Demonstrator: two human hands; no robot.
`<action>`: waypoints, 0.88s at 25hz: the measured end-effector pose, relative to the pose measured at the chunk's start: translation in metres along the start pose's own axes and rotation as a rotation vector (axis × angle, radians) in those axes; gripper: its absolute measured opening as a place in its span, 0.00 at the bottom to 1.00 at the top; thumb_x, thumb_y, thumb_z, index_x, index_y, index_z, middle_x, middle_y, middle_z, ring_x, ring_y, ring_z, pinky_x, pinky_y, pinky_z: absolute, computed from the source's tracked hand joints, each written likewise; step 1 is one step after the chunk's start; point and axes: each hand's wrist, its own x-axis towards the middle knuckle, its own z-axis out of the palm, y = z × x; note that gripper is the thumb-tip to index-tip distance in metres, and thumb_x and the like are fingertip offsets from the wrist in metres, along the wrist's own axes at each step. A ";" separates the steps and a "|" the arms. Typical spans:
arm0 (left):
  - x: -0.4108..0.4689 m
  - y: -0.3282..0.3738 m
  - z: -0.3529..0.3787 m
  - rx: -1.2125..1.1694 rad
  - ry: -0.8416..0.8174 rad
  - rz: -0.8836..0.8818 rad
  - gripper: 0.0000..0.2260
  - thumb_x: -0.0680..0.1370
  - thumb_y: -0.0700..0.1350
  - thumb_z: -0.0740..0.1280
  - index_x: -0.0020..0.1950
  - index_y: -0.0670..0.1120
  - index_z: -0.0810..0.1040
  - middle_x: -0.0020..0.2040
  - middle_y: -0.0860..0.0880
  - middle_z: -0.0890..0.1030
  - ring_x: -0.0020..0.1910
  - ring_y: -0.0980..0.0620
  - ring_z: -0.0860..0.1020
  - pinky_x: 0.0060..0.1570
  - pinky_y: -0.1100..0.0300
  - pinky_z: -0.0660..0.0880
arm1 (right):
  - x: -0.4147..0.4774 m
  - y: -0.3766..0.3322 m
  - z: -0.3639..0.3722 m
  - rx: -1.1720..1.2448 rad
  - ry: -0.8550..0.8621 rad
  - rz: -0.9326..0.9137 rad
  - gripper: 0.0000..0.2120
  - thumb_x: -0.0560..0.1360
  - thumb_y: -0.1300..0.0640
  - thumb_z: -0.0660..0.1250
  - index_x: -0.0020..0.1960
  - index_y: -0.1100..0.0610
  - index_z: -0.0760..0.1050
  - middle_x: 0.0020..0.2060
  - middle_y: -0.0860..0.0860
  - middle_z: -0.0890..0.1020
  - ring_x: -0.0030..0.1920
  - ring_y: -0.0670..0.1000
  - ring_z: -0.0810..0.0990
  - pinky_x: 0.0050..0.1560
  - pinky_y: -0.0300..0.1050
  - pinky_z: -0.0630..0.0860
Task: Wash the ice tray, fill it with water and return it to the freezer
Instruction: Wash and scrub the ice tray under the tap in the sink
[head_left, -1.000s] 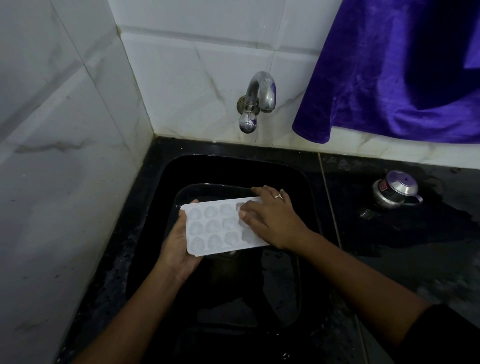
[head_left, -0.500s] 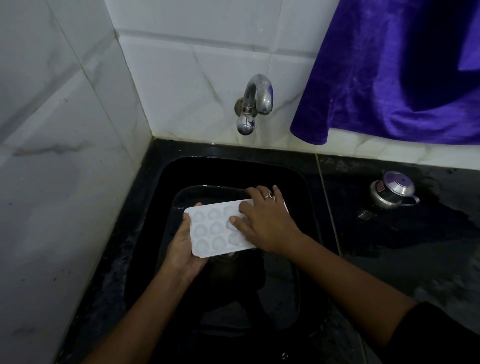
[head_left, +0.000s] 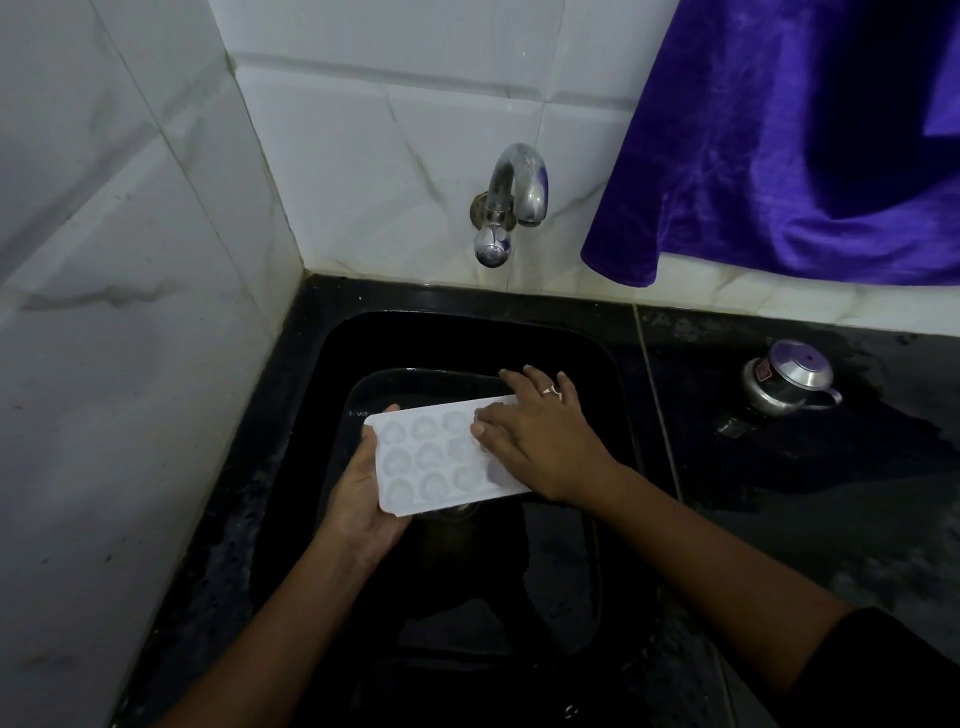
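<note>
Ice tray (head_left: 427, 460) gripped at one end by left hand (head_left: 358, 506); right hand (head_left: 543, 441) flat atop.

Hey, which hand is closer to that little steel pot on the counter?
Right. The right hand lies flat on the ice tray's right end, toward the steel pot; the left hand grips the tray's left end.

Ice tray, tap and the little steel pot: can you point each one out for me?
Ice tray (head_left: 429, 456): head view, a middle cell of its white face.
Tap (head_left: 522, 167): head view, the bend of its spout.
Steel pot (head_left: 797, 360): head view, its domed lid.
</note>
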 end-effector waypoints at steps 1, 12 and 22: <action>0.005 -0.003 -0.005 -0.011 0.040 -0.005 0.22 0.87 0.57 0.53 0.61 0.52 0.87 0.65 0.37 0.82 0.60 0.37 0.84 0.49 0.41 0.84 | 0.001 -0.005 0.001 0.017 -0.007 -0.001 0.29 0.83 0.33 0.47 0.70 0.45 0.78 0.82 0.55 0.61 0.83 0.59 0.52 0.80 0.66 0.41; 0.002 -0.001 -0.006 -0.014 0.047 -0.006 0.23 0.87 0.57 0.53 0.61 0.51 0.87 0.64 0.37 0.83 0.57 0.38 0.85 0.46 0.42 0.85 | 0.005 -0.004 0.002 -0.027 -0.055 -0.051 0.37 0.78 0.29 0.41 0.67 0.46 0.79 0.78 0.55 0.65 0.80 0.60 0.56 0.79 0.69 0.44; 0.006 -0.005 -0.013 -0.026 0.015 -0.036 0.27 0.87 0.57 0.51 0.53 0.49 0.90 0.61 0.39 0.85 0.56 0.40 0.86 0.48 0.45 0.85 | -0.001 0.005 0.007 0.044 -0.011 -0.003 0.33 0.79 0.31 0.40 0.69 0.40 0.75 0.81 0.55 0.63 0.82 0.61 0.53 0.80 0.68 0.43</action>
